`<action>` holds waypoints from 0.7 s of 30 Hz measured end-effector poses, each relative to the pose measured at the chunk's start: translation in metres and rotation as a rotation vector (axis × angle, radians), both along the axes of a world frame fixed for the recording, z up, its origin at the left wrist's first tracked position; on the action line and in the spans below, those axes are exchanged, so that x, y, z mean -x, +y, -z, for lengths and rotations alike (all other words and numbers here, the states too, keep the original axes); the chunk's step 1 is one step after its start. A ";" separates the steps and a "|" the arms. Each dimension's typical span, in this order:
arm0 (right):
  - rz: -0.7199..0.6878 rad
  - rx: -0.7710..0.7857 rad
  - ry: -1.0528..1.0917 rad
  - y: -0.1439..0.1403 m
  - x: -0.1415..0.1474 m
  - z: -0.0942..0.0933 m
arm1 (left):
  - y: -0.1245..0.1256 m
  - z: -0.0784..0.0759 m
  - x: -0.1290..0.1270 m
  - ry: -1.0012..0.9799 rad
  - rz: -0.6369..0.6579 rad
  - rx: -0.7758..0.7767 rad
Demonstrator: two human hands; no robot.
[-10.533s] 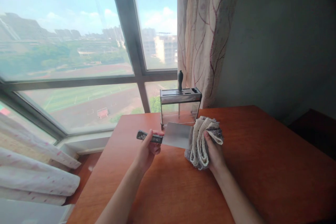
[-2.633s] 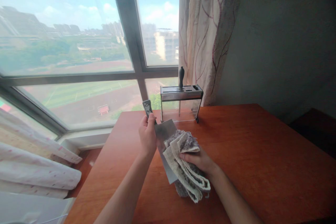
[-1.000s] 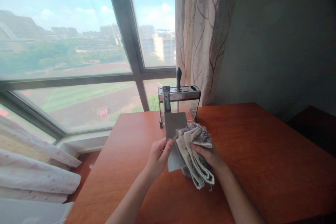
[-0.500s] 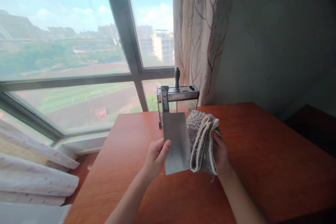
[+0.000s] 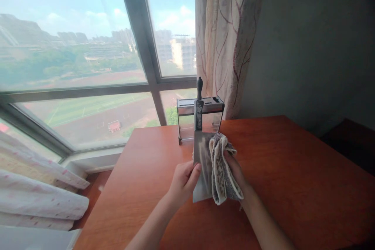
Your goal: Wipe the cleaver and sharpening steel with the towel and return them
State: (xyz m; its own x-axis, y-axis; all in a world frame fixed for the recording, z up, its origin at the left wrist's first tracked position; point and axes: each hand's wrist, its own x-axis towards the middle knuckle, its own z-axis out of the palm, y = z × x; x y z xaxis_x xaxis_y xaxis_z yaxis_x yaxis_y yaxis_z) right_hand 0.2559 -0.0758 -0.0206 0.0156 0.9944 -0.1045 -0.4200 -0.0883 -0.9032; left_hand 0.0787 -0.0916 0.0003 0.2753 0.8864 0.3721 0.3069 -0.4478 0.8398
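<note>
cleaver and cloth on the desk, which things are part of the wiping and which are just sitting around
In use:
- cleaver, blade pinched by the left hand, handle pointing away
- folded cloth, pressed to the blade by the right hand

Sitting around:
- knife block with one dark handle sticking up
- curtain
- wooden table
</note>
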 end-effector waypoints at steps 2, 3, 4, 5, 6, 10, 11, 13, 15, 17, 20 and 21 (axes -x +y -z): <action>0.022 0.019 -0.022 0.003 0.002 -0.001 | 0.001 0.001 0.000 0.004 -0.073 -0.021; 0.023 0.030 -0.022 0.003 0.003 -0.002 | 0.002 0.001 0.001 0.013 -0.110 -0.036; 0.023 0.024 -0.018 0.002 0.004 -0.003 | 0.002 0.001 0.001 0.028 -0.144 -0.052; 0.010 0.009 -0.006 0.000 0.005 -0.005 | 0.002 0.000 0.002 0.049 -0.171 -0.068; -0.018 -0.013 0.008 -0.003 0.005 -0.006 | 0.002 0.000 0.002 0.072 -0.189 -0.084; -0.177 -0.169 -0.070 -0.014 0.004 -0.013 | 0.000 -0.002 0.001 0.161 -0.180 -0.147; -0.206 -0.207 -0.126 -0.015 0.004 -0.014 | -0.001 -0.002 0.001 0.181 -0.173 -0.164; -0.233 -0.264 -0.232 -0.016 0.005 -0.016 | -0.003 -0.003 0.000 0.222 -0.164 -0.193; -0.225 -0.294 -0.301 -0.014 0.009 -0.017 | -0.004 -0.002 -0.002 0.249 -0.157 -0.207; -0.197 -0.289 -0.337 -0.012 0.013 -0.016 | -0.004 -0.002 -0.003 0.246 -0.147 -0.205; -0.110 -0.243 -0.349 -0.010 0.016 -0.011 | -0.004 -0.001 -0.004 0.192 -0.119 -0.174; -0.071 -0.221 -0.340 -0.010 0.016 -0.009 | -0.003 -0.001 -0.003 0.165 -0.111 -0.157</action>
State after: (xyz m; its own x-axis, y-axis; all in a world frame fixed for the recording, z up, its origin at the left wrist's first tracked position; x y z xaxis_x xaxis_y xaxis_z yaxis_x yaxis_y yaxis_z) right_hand 0.2401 -0.0855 -0.0117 -0.0574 0.9922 0.1107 -0.0940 0.1050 -0.9900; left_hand 0.0821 -0.0947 0.0009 0.2480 0.8493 0.4660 0.4891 -0.5249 0.6966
